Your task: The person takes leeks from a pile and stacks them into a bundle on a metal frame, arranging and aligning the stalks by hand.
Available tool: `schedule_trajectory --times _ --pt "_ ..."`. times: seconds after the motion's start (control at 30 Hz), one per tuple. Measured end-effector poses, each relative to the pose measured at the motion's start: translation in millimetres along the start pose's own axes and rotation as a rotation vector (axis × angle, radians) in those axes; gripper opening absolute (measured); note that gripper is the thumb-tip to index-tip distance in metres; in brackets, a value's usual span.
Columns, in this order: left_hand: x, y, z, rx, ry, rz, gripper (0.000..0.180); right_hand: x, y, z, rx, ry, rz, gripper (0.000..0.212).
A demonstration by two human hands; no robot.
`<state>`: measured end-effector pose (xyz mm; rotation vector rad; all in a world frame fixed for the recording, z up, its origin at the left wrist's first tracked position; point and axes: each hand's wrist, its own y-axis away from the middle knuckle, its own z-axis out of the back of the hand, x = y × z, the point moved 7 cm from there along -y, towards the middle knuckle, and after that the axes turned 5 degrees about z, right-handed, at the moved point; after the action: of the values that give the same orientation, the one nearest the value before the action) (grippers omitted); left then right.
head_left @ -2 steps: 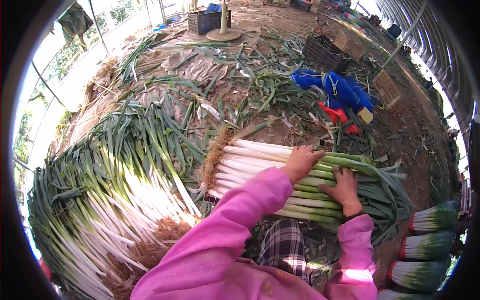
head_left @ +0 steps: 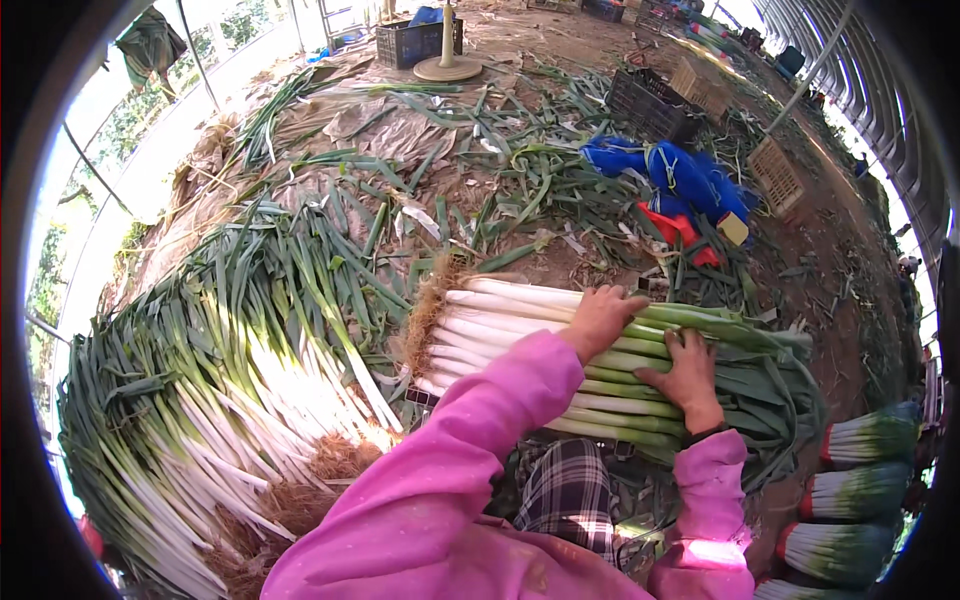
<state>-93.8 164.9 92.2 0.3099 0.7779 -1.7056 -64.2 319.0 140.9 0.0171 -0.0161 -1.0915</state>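
Note:
A row of leeks (head_left: 500, 325) lies side by side in front of me, white stems to the left and green leaves (head_left: 765, 400) to the right. Their brown roots (head_left: 425, 330) line up at the left end. My left hand (head_left: 605, 322) curls its fingers over the farthest leek, where white turns to green. Just right of it, my right hand (head_left: 688, 380) lies across the green part with thumb and fingers apart. Under the leeks, a dark support (head_left: 420, 397) shows only at its edge.
A large heap of loose leeks (head_left: 220, 400) covers the ground at left. Tied bundles (head_left: 840, 495) with red bands line the right side. Beyond lie leaf scraps (head_left: 540, 180), blue netting (head_left: 690, 180), a red item (head_left: 675, 228), a dark crate (head_left: 650, 105) and a round-based stand (head_left: 447, 68).
My left hand has shifted very slightly to the left. The leaf ends of the farthest leeks have moved a little; my right hand stays nearly in place.

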Motion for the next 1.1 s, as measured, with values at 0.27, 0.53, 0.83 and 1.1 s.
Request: schedule_trajectory --times 0.27,0.53,0.83,1.1 --pt "40.6 -3.3 -1.8 0.239 0.022 0.015 0.042 4.3 -0.5 6.1 -0.047 0.016 0.070 0.082" --pt "40.2 10.1 -6.3 0.380 -0.030 0.122 0.043 -32.3 -39.1 11.7 -0.002 -0.019 0.134 0.059" --pt "181.6 72.0 137.4 -0.041 -0.665 0.615 0.025 -23.1 -45.5 0.9 0.280 -0.010 0.005 0.071" --pt "253.7 140.8 170.1 -0.628 -0.602 0.756 0.010 -55.4 -47.1 -25.2 0.181 -0.176 0.163 0.075"
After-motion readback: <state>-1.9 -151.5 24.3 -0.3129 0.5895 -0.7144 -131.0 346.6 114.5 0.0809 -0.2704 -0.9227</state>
